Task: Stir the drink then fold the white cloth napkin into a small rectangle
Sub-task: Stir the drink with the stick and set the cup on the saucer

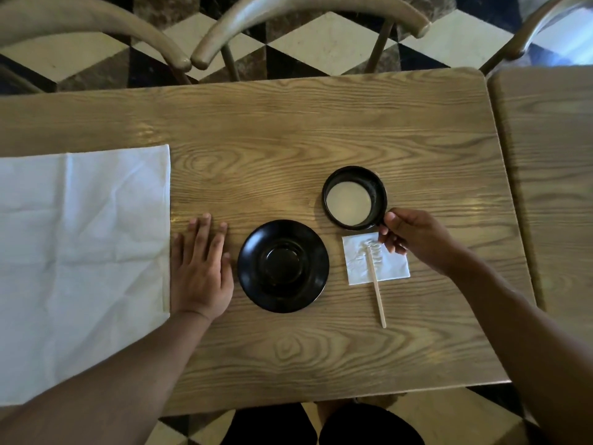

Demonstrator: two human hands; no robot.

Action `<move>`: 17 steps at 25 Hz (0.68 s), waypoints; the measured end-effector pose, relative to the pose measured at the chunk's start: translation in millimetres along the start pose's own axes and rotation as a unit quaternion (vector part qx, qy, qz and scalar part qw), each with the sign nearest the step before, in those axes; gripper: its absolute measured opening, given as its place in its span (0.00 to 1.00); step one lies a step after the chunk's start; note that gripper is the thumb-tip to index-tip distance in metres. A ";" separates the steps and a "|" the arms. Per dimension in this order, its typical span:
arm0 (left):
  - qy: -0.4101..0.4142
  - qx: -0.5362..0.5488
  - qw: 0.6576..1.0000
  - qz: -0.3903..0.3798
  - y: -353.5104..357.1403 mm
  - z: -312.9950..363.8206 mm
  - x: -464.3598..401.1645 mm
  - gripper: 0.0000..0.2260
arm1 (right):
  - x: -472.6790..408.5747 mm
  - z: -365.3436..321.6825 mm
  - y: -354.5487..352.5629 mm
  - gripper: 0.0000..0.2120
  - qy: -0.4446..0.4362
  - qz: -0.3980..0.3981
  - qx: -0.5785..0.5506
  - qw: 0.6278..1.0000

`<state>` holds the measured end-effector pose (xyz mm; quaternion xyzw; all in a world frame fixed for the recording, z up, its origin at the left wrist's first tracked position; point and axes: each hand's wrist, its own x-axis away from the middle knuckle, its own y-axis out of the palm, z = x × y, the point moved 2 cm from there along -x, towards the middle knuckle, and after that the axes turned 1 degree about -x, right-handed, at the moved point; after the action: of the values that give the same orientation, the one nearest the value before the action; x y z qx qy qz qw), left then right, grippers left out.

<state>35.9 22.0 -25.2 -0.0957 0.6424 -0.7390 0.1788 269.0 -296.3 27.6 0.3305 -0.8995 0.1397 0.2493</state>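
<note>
A black cup (354, 196) holding a pale milky drink stands on the wooden table (321, 130), right of centre. My right hand (414, 236) grips the cup's handle at its right side. A wooden stir stick (376, 285) lies with its upper end on a small white paper napkin (393, 264) just below the cup. The empty black saucer (283, 265) sits to the left of the stick. My left hand (202, 268) rests flat on the table, fingers together, between the saucer and the large white cloth napkin (80, 252), which lies spread out at the left.
Two curved wooden chair backs (308, 14) stand beyond the table's far edge over a checkered floor. A second wooden table (552, 175) adjoins on the right. My dark-clothed lap shows below the near edge.
</note>
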 end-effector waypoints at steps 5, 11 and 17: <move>-0.003 0.007 1.000 -0.004 -1.5 1.1 0.0 0.24 | 2.4 -4.5 2.1 0.16 -0.007 0.003 -0.008 1.000; -0.006 0.008 1.000 -0.005 -3.2 2.7 -0.3 0.24 | 5.4 -3.1 3.8 0.16 -0.022 0.000 -0.001 1.000; -0.006 0.008 1.000 -0.006 -3.3 3.0 0.5 0.24 | 16.9 -9.3 12.0 0.16 -0.037 -0.003 -0.004 0.999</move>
<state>36.1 19.4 -21.5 -0.1022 0.6351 -0.7445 0.1789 253.2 -292.5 43.4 0.3368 -0.9078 0.1228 0.2174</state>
